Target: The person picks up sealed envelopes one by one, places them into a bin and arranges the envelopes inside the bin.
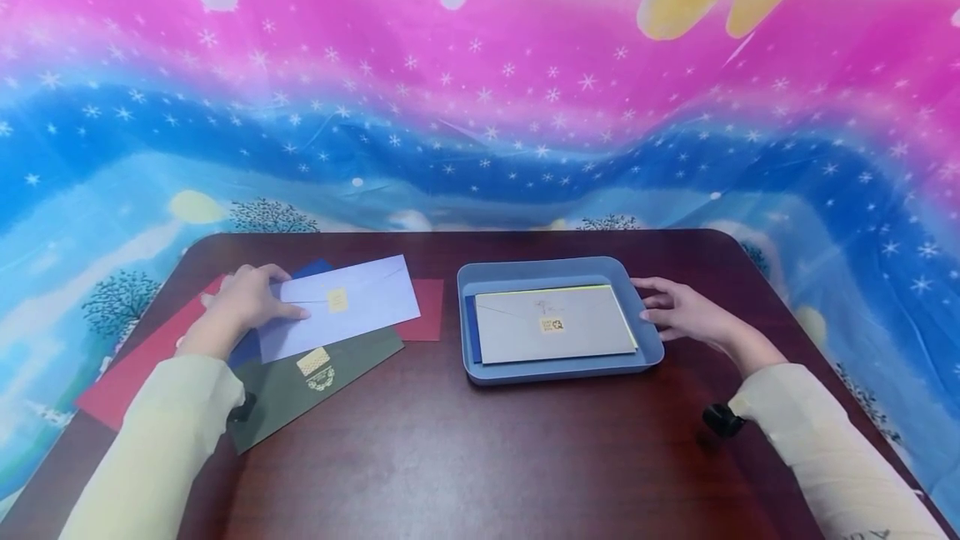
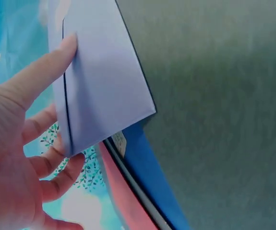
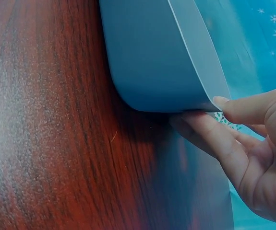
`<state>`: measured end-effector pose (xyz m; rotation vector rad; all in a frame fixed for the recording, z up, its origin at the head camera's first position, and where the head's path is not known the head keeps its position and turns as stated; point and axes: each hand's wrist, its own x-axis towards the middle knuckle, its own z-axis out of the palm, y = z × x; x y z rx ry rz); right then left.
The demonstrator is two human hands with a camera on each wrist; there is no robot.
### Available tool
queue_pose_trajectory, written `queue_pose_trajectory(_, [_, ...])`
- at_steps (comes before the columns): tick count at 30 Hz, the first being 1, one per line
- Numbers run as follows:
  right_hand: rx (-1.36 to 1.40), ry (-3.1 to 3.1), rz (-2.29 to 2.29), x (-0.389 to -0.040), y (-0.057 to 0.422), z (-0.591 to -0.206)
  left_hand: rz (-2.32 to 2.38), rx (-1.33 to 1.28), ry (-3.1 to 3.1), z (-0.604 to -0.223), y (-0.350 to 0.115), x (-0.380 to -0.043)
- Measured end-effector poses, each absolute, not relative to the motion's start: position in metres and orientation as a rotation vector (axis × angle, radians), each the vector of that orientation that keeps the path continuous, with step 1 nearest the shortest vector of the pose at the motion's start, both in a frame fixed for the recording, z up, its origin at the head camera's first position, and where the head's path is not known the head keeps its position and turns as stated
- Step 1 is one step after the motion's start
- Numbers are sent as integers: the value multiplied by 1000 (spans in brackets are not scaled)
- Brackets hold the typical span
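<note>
My left hand [image 1: 243, 302] pinches a pale lavender envelope [image 1: 375, 294] by its left end, thumb on top and fingers underneath. In the left wrist view the thumb lies along the flap line of this envelope [image 2: 104, 81]. Beneath it, a dark green envelope [image 1: 322, 390] with gold print, a blue one [image 1: 243, 350] and red ones [image 1: 423, 315] overlap in a loose pile. At the right, my right hand [image 1: 686, 311] grips the right wall of a blue-grey tray [image 1: 555, 372]. The right wrist view has the thumb at the rim of the tray [image 3: 152, 57] and fingers against its outside.
Inside the tray lies a beige envelope [image 1: 555, 340] with a gold label, with blue [image 1: 472, 327] and yellow edges showing under it. The dark brown wooden table [image 1: 450, 457] has rounded far corners. A colourful printed cloth [image 1: 480, 107] hangs behind and beside it.
</note>
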<state>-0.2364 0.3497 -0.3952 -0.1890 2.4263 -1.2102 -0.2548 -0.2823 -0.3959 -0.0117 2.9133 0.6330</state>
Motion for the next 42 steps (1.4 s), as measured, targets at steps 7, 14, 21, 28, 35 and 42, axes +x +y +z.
queue_pose_trajectory(7, [-198,2415,-1221,-239,352,-397,941,64,2863,-393,-286,-256])
queue_pose_trajectory(14, [-216,2414,-1222,-237,353,-399,1150,39,2752,-395,-296,-249])
queue_pose_trajectory(21, [-214,2411,-1220,-235,353,-400,1590,9,2409,-401,-304,-244])
queue_pose_trajectory(28, [-212,2406,-1233,-236,353,-399,1942,-59,2156,-400,-307,-240])
queue_pose_trajectory(35, [-187,2404,-1240,-237,351,-398,2350,-88,1770,-403,-299,-236])
queue_pose_trajectory(42, [-182,2401,-1242,-238,351,-397,2488,-80,1617,-401,-290,-235])
